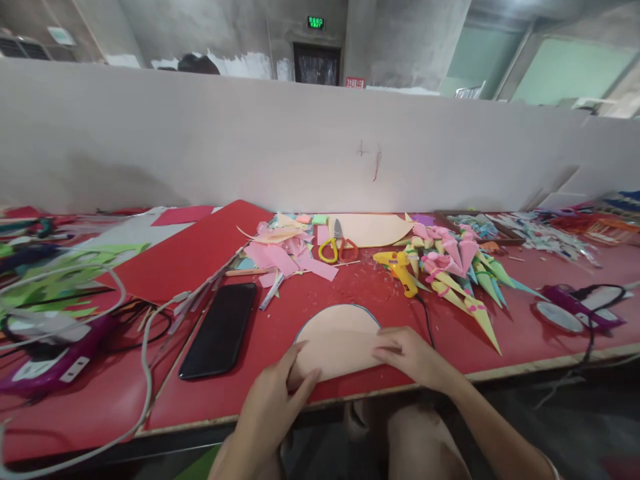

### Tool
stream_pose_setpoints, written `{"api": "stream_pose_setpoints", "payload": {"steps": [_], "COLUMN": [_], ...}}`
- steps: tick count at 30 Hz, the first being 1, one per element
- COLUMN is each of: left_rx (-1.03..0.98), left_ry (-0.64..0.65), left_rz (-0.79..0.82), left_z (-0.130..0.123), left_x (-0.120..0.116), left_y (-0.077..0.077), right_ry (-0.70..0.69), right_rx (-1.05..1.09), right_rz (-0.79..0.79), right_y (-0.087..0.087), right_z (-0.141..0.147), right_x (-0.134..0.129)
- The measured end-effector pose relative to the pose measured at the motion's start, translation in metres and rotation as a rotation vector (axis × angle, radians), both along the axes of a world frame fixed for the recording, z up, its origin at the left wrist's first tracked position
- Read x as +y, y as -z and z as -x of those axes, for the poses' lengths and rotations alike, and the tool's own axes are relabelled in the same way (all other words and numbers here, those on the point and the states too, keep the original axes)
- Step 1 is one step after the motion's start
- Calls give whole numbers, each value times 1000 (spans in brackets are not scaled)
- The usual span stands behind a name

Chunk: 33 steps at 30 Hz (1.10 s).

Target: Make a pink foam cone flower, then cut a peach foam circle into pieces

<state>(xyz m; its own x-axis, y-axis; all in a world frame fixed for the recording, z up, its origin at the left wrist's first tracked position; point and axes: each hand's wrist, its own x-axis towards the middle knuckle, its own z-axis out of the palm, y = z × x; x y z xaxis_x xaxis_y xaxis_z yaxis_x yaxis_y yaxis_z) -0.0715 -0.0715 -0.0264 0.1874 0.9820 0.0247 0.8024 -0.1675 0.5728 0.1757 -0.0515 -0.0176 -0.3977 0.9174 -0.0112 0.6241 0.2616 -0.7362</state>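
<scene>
A peach-coloured paper piece [337, 340] with a rounded, dark-edged top lies at the front edge of the red table, its lower part curled or folded over. My left hand [273, 400] holds its left end, thumb on top and fingers at the edge behind. At the right end, my right hand [410, 353] pinches the paper between thumb and fingers. Beyond it are scissors [339, 245] with yellow and red handles and a yellow glue gun [399, 270]. Pink and yellow paper cones [450, 260] are piled to the right of the glue gun.
A black phone [220, 330] lies left of my hands. Paper scraps [287, 250], a red sheet [185, 257] and white cables [147, 353] spread behind and left. Purple devices [55, 367] sit at both sides. A white partition [250, 147] stands behind the table.
</scene>
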Motion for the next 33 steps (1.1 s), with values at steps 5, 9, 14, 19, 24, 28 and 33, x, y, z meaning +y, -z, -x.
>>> {"api": "stream_pose_setpoints", "payload": {"steps": [5, 9, 14, 19, 24, 28, 33], "left_rx": [0, 170, 358, 455, 511, 554, 594], "left_ry": [-137, -123, -128, -116, -105, -105, -105], "left_rz": [-45, -39, 49, 47, 9, 0, 37], "left_z": [-7, -13, -20, -22, -23, -23, -25], "left_x": [8, 14, 18, 20, 20, 20, 21], "left_y": [11, 4, -8, -10, -8, -6, -9], "right_ry": [284, 312, 322, 359, 395, 410, 415], "right_rx": [-262, -438, -557, -638, -717, -773, -815], "right_rz": [-117, -155, -113, -104, -98, -82, -105], "right_y": [8, 10, 7, 6, 2, 1, 8], "right_z": [13, 18, 21, 25, 32, 35, 36], "right_x": [11, 15, 21, 25, 26, 28, 31]}}
